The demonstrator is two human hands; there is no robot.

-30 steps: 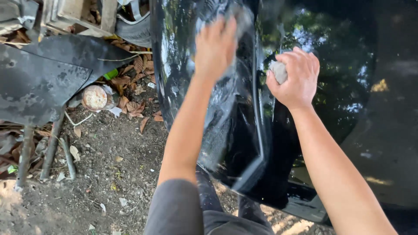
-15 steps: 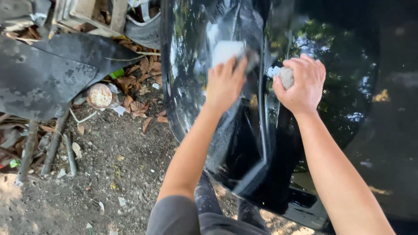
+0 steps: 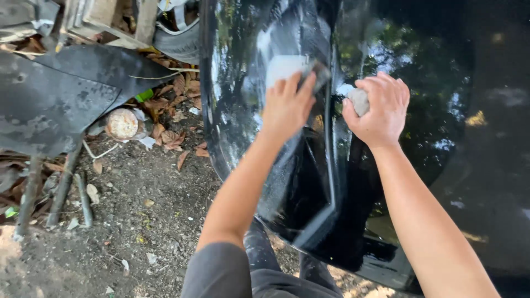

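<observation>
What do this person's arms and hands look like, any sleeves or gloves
Both hands are bare: no gloves, rings or watch show on the left hand or the right hand. The forearms are bare and slim, with no wristbands or markings. Only the left arm shows clothing, a short grey sleeve ending about the elbow. The right arm leaves the picture before any sleeve shows.

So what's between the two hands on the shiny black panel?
In the head view, only a raised ridge of the glossy black panel runs between the left hand and right hand.
</observation>
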